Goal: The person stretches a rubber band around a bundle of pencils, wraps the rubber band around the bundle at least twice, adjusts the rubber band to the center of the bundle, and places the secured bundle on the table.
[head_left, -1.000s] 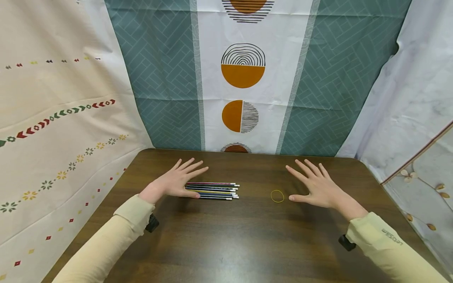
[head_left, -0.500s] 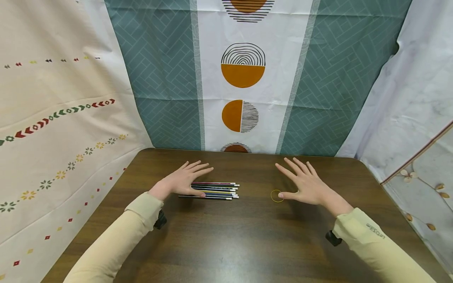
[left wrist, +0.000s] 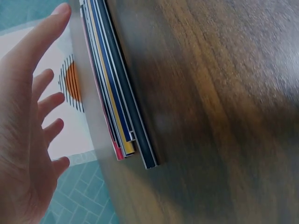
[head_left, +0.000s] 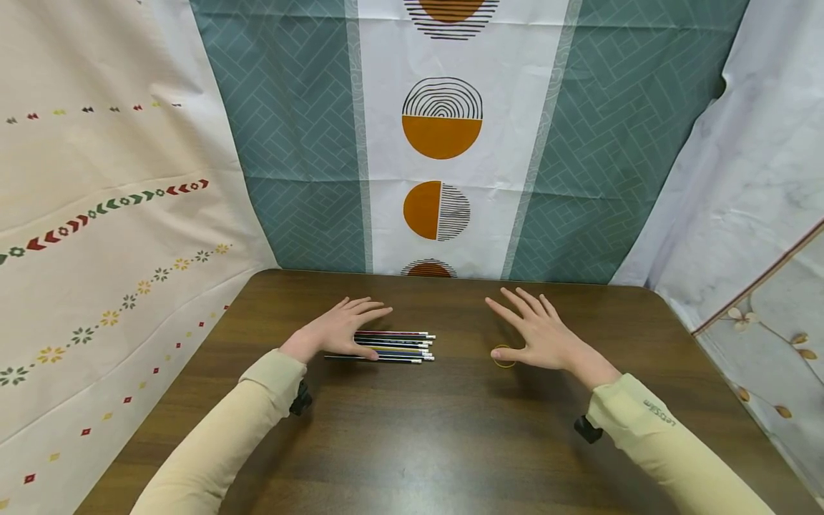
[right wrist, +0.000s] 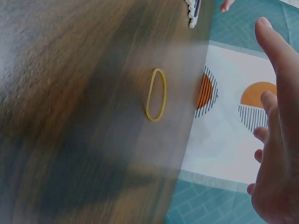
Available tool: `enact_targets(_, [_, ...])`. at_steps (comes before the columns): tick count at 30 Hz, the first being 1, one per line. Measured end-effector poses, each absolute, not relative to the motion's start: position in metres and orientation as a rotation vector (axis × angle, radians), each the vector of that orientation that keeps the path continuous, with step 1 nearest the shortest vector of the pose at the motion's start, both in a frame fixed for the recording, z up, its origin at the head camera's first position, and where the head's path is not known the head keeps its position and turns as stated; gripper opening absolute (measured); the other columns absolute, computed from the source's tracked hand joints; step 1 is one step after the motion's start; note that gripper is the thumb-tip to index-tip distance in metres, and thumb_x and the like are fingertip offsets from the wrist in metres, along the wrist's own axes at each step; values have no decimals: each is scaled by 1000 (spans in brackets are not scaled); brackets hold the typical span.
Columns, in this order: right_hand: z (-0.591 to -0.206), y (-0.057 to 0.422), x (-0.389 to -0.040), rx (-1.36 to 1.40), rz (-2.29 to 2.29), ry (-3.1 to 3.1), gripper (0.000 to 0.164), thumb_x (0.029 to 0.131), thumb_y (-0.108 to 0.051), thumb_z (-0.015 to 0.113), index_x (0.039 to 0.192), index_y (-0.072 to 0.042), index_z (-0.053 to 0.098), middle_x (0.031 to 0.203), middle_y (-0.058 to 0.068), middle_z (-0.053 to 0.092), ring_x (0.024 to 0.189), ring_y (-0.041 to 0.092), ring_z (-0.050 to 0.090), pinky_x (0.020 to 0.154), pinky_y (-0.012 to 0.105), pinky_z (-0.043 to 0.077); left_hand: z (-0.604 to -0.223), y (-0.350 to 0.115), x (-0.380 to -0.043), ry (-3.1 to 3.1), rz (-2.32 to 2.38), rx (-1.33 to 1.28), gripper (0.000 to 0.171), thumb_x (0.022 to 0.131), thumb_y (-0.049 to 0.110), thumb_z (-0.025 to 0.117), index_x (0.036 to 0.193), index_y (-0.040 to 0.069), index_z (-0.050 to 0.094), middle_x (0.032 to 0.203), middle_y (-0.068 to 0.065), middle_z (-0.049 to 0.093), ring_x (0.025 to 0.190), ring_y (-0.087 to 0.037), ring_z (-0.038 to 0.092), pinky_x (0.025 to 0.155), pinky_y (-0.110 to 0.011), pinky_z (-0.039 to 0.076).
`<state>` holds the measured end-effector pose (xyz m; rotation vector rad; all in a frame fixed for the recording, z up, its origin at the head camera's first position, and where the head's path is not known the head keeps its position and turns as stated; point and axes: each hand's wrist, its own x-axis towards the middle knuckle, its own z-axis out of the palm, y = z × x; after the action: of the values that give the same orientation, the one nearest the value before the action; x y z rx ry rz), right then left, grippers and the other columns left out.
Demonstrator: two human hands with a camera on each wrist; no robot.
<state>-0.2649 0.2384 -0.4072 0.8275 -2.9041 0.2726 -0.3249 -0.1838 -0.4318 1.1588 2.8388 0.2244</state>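
Several pencils point(head_left: 402, 348) with white eraser tips lie side by side on the brown table, their barrels dark, blue, yellow and red. Over their left part hovers my left hand point(head_left: 341, 330), fingers spread and holding nothing; it hides some of the barrels in the head view. In the left wrist view the pencils point(left wrist: 110, 84) show past the thumb, apart from the hand. A thin yellow rubber band point(right wrist: 156, 95) lies on the table to the right of the pencils. My right hand point(head_left: 541, 337) is spread above it with nothing held, the thumb overlapping the band in the head view.
The wooden table point(head_left: 412, 436) ends at a far edge, behind which hangs a green and white curtain point(head_left: 444, 164) with orange circles. A cream patterned cloth point(head_left: 116, 214) hangs at the left, a white marbled one point(head_left: 759, 164) at the right.
My left hand has moved right, farther over the pencils. My right hand has moved left until its thumb overlaps the rubber band in the head view. Pencils and band lie where they were.
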Motion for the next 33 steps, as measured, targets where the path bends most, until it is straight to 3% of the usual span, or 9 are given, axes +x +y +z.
enact_targets(6, [-409, 231, -267, 847, 322, -2902, 91, 84, -67, 63, 158, -32, 21, 166, 9, 15, 153, 37, 11, 115, 69, 6, -434, -178, -325, 2815, 253, 1155, 97, 77, 70, 68, 155, 24, 32, 159, -10, 36, 149, -37, 28, 117, -65, 20])
enact_targets(13, [-411, 220, -269, 872, 363, -2905, 90, 85, -66, 62, 158, -32, 22, 167, 8, 14, 153, 37, 10, 116, 68, 6, -439, -171, -326, 2789, 228, 1173, 96, 77, 69, 68, 154, 24, 34, 156, -4, 40, 144, -28, 37, 118, -53, 27])
enact_targets(20, [-415, 208, -272, 907, 401, -2905, 88, 86, -64, 63, 157, -30, 25, 166, 9, 15, 153, 37, 11, 116, 69, 6, -442, -164, -325, 2770, 217, 1231, 95, 76, 65, 72, 152, 19, 39, 148, -6, 47, 133, -27, 47, 110, -47, 39])
enact_targets(33, [-427, 187, -274, 927, 461, -2924, 84, 87, -65, 61, 156, -30, 28, 165, 9, 19, 153, 36, 13, 116, 69, 9, -450, -156, -326, 2757, 270, 1213, 96, 75, 59, 76, 151, 13, 39, 134, -8, 51, 117, -24, 50, 100, -45, 45])
